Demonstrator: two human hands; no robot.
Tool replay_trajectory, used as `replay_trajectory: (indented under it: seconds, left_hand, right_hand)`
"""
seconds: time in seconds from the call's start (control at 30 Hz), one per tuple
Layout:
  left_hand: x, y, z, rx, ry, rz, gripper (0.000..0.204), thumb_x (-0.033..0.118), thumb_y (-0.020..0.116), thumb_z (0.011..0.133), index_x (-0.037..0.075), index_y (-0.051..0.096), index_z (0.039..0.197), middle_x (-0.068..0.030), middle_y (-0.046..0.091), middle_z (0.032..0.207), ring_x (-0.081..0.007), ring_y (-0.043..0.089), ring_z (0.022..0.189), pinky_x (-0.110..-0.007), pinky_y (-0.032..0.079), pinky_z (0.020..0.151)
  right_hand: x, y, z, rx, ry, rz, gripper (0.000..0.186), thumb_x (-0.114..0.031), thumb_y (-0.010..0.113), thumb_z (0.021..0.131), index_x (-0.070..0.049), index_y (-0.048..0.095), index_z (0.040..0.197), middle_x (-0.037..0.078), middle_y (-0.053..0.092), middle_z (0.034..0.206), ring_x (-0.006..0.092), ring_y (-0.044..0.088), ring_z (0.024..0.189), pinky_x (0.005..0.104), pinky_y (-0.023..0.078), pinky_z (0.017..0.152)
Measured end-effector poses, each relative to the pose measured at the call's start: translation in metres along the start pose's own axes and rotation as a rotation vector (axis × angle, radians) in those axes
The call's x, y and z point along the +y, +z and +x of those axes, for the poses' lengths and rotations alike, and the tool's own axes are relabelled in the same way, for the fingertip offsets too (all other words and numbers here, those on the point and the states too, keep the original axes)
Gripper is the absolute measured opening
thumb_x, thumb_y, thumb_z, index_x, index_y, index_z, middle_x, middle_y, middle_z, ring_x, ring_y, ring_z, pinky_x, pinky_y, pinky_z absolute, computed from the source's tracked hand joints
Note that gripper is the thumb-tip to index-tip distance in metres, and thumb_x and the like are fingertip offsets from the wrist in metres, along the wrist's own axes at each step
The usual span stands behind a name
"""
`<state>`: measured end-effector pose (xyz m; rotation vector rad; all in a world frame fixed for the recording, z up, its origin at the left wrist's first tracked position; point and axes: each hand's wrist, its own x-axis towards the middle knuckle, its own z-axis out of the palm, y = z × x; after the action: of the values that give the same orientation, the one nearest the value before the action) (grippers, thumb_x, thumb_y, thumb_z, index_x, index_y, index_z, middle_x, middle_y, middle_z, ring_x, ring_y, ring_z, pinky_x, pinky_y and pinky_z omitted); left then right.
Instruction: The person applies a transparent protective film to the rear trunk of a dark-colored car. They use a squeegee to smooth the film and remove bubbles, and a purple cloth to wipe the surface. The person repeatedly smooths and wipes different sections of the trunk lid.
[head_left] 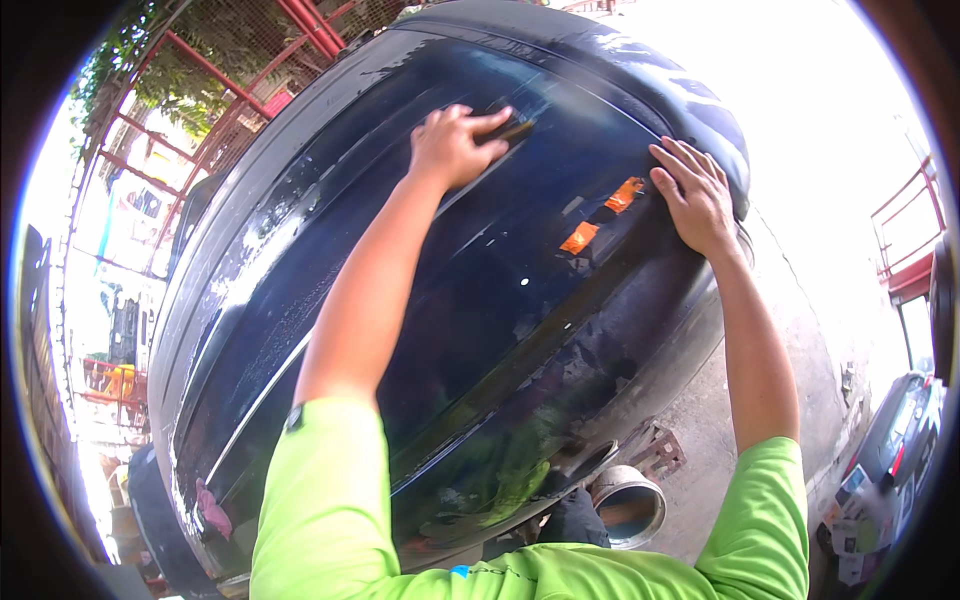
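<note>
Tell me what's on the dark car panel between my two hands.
In the head view, two orange tape patches sit on the dark car panel between the left hand and the right hand, nearer the right.

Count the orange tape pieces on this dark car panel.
2. One orange tape piece lies just left of the right hand; the other orange piece sits lower left of it. More may be hidden under the hands.

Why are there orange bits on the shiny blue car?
Two orange tape patches sit slanted on the dark blue car panel, between the left hand, pressing a dark pad, and the flat right hand. Wet streaks too.
</note>
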<state>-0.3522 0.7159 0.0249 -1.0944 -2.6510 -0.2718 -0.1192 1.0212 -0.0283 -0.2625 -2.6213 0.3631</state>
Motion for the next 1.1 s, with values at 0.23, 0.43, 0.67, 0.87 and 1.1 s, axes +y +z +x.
replay_trajectory:
  seconds: [0.23,0.43,0.67,0.87,1.1]
  left_hand:
    - [-0.082,-0.048,-0.151,0.108,0.173,0.008,0.050,0.043,0.071,0.097,0.040,0.064,0.147,-0.0144,0.062,0.143,-0.0355,0.061,0.129,-0.048,0.047,0.110]
    - [-0.203,-0.161,-0.392,-0.020,-0.258,0.077,0.057,0.034,0.075,0.095,0.029,0.063,0.150,-0.0177,0.058,0.150,-0.0379,0.053,0.140,-0.049,0.037,0.120]
    - [-0.096,-0.039,-0.114,0.126,0.025,0.101,0.051,0.058,0.057,0.102,0.051,0.053,0.152,-0.0146,0.058,0.152,-0.0377,0.057,0.137,-0.050,0.045,0.114]
    - [-0.076,-0.010,-0.041,0.058,-0.027,0.163,0.052,0.063,0.052,0.103,0.050,0.051,0.154,-0.0144,0.056,0.154,-0.0348,0.053,0.141,-0.050,0.040,0.118]
    - [-0.200,-0.143,-0.311,-0.059,-0.234,0.080,0.058,0.041,0.066,0.101,0.031,0.055,0.157,-0.0192,0.058,0.149,-0.0403,0.050,0.143,-0.049,0.033,0.121]
  right_hand:
    - [0.006,0.010,-0.004,0.036,-0.029,-0.068,0.056,-0.057,0.045,0.109,-0.022,0.060,0.151,0.004,0.051,0.162,0.0234,0.040,0.154,0.0451,0.022,0.131]
    - [-0.008,-0.003,-0.005,0.032,-0.049,-0.019,0.055,-0.055,0.053,0.107,-0.019,0.064,0.147,0.007,0.055,0.159,0.0278,0.046,0.150,0.0458,0.029,0.128]
    - [-0.013,-0.001,0.007,-0.086,-0.144,-0.118,0.064,-0.056,0.056,0.105,-0.021,0.052,0.158,0.006,0.044,0.167,0.0272,0.038,0.156,0.0463,0.030,0.127]
    - [-0.003,-0.002,0.006,-0.135,-0.103,-0.068,0.062,-0.056,0.049,0.108,-0.020,0.051,0.159,0.005,0.044,0.167,0.0266,0.038,0.156,0.0439,0.030,0.128]
    - [-0.014,-0.004,0.001,-0.049,-0.103,-0.061,0.063,-0.058,0.055,0.105,-0.020,0.056,0.155,0.007,0.049,0.163,0.0286,0.041,0.153,0.0447,0.034,0.125]
